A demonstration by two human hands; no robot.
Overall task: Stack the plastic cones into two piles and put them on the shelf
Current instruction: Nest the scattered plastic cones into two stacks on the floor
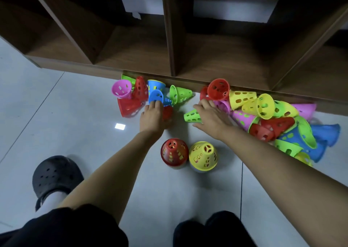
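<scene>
We judge the job barely begun. On the floor (75, 115) in front of us stand 2 upright cones side by side, a red cone (174, 152) and a yellow cone (203, 156), which we take for the starts of the 2 piles (whether more are nested under either, we cannot tell). Everything else lies loose along the foot of the shelf (131, 47): a small cluster (130, 105) on the left in pink, red, blue and green, and a much larger heap (267, 105) on the right. No cone shows in any shelf compartment in view. Our left hand (152, 113) reaches into the small cluster, fingertips against a blue cone (156, 96), with a second red cone (167, 112) just beside the palm; whether it grips either we cannot tell. Our right hand (211, 115) is spread flat, fingers straight, palm down over a lying green cone (191, 116) at the edge of the heap, and grips nothing we can see. Nearly everything is left: nesting the loose cones onto the 2 starters, then lifting both piles into the shelf.
</scene>
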